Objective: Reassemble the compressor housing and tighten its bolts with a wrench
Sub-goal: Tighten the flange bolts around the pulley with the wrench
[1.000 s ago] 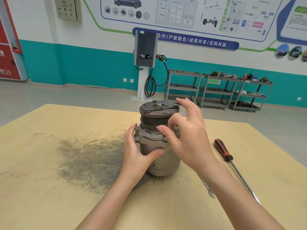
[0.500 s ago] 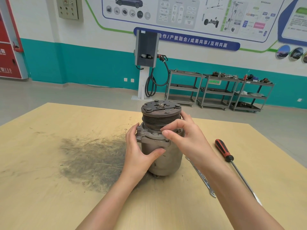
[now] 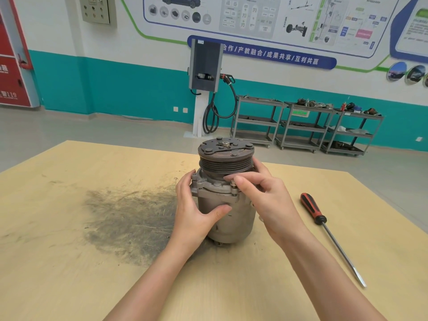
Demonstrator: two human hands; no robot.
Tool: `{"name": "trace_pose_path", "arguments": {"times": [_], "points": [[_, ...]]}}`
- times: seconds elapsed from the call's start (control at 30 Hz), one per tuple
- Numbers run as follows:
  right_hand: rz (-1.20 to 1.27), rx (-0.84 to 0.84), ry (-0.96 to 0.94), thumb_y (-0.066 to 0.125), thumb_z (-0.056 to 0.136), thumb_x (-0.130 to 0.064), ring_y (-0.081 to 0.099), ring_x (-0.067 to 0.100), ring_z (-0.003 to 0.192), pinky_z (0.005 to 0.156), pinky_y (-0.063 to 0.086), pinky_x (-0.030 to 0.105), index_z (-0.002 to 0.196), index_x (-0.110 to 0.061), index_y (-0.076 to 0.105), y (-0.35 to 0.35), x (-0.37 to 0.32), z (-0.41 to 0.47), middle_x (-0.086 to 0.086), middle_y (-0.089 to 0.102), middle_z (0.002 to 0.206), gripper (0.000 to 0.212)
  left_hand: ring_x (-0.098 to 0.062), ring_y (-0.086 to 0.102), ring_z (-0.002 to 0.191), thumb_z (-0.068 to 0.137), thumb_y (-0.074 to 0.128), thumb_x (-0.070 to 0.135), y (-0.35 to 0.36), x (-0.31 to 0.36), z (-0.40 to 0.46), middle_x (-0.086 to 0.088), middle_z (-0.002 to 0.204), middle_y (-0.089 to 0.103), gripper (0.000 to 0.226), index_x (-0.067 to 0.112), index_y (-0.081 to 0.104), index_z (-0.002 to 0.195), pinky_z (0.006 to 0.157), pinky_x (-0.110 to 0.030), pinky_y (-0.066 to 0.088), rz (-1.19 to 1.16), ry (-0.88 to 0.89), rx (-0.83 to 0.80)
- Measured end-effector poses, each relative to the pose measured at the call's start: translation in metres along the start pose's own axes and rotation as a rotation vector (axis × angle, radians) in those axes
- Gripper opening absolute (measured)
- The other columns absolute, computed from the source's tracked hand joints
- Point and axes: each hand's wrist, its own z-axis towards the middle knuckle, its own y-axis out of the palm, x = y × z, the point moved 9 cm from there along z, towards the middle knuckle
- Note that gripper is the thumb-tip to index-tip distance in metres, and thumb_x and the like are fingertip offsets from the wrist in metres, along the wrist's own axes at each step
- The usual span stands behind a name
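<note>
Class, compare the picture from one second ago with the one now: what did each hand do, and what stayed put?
The right hand came down from open above the pulley and now pinches a bolt on the compressor flange with thumb and forefinger. The left hand kept gripping the compressor's side. The compressor stayed upright on the table, and the screwdriver did not move. The wrench is now hidden behind the right arm.

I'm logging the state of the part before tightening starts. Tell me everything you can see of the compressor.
The compressor stands upright on the wooden table, beside a dark smudge. It looks like dull grey cast metal, worn and grimy. On top sits a grooved pulley with a flat riveted plate and centre nut; below, a flanged housing over a round body. The left hand grips its left side, thumb across the front. The right hand pinches a bolt at the flange.
</note>
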Motion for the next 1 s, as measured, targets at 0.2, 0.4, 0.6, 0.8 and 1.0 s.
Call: {"name": "trace_pose_path", "arguments": {"times": [0.2, 0.4, 0.6, 0.8, 1.0], "points": [[-0.029, 0.139, -0.027, 0.082, 0.075, -0.022, 0.044, 0.003, 0.132, 0.112, 0.036, 0.043, 0.071, -0.020, 0.063, -0.001, 0.001, 0.004, -0.016, 0.049, 0.140, 0.020, -0.007, 0.035, 0.138, 0.053, 0.074, 0.062, 0.001, 0.000, 0.000, 0.006, 0.148, 0.035, 0.115, 0.019, 0.029, 0.150, 0.117, -0.031, 0.032, 0.002, -0.009, 0.006], [0.050, 0.181, -0.062, 0.074, 0.079, -0.037, 0.028, -0.011, 0.138, 0.118, 0.028, 0.040, 0.084, -0.033, 0.078, -0.006, 0.004, -0.007, -0.022, 0.035, 0.152, 0.008, -0.008, 0.035, 0.139, 0.052, 0.075, 0.062, 0.001, -0.001, 0.000, 0.007, 0.147, 0.036, 0.116, 0.019, 0.029, 0.150, 0.118, -0.038, 0.033, 0.007, -0.028, 0.002], [0.024, 0.140, -0.053, 0.076, 0.083, -0.021, 0.035, -0.004, 0.136, 0.116, 0.030, 0.039, 0.074, -0.021, 0.072, -0.003, 0.003, -0.001, -0.017, 0.041, 0.148, 0.010, -0.011, 0.037, 0.138, 0.053, 0.075, 0.063, 0.001, -0.002, -0.001, 0.006, 0.146, 0.037, 0.116, 0.018, 0.029, 0.150, 0.117, -0.041, 0.034, 0.008, -0.028, 0.001], [-0.022, 0.201, -0.050, 0.081, 0.074, -0.031, 0.028, 0.000, 0.142, 0.109, 0.030, 0.025, 0.079, -0.026, 0.069, -0.006, 0.003, -0.004, -0.014, 0.039, 0.151, 0.013, -0.006, 0.037, 0.135, 0.053, 0.075, 0.064, 0.002, -0.003, -0.001, 0.010, 0.144, 0.036, 0.115, 0.021, 0.029, 0.149, 0.117, -0.036, 0.035, 0.006, -0.025, -0.005], [-0.023, 0.073, -0.064, 0.069, 0.089, -0.024, 0.018, 0.002, 0.147, 0.121, 0.021, 0.044, 0.091, -0.028, 0.078, -0.001, 0.000, -0.004, -0.014, 0.026, 0.158, 0.011, -0.008, 0.039, 0.135, 0.053, 0.075, 0.064, 0.002, 0.000, -0.001, 0.010, 0.143, 0.037, 0.106, 0.032, 0.028, 0.143, 0.115, -0.033, 0.036, -0.001, 0.008, -0.001]]}}
